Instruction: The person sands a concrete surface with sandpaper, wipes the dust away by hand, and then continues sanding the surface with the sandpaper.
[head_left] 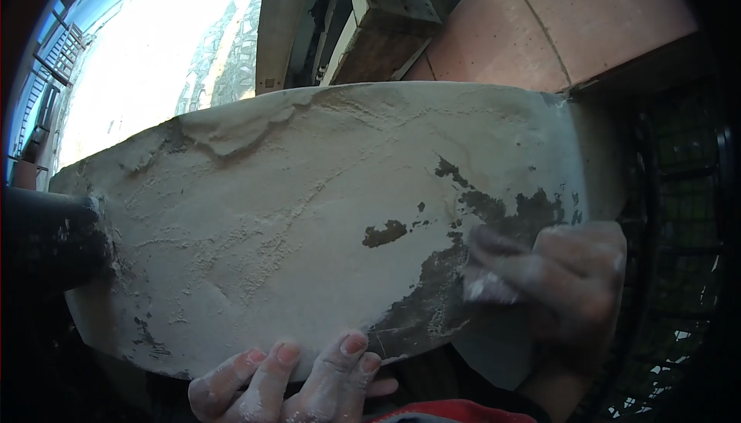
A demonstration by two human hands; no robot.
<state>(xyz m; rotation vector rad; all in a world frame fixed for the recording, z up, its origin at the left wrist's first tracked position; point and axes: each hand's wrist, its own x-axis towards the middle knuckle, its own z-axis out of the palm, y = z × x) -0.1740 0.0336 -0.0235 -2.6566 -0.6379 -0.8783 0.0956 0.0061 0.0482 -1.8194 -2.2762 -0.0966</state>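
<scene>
A broad slab [231, 269] coated in pale, rough plaster spans the view, with dark grey bare patches towards its right and lower right. My right hand [571, 276], dusty with white powder and blurred, pinches a small flat whitish piece [490, 285] against the slab beside the dark patches. Whether that piece is a scraper blade or sandpaper is too smeared to tell. At the slab's near edge rests my left hand [301, 384], its powdery fingers apart and their tips on the plaster; the palm is mostly hidden.
A dark round pipe [54, 238] meets the slab's left end. Beyond the far edge are a worn boxy frame piece [394, 21] and reddish tiles [563, 14]. Dark grating [683, 191] lies right. Bright paved ground [224, 45] shows at upper left, near railings [50, 76].
</scene>
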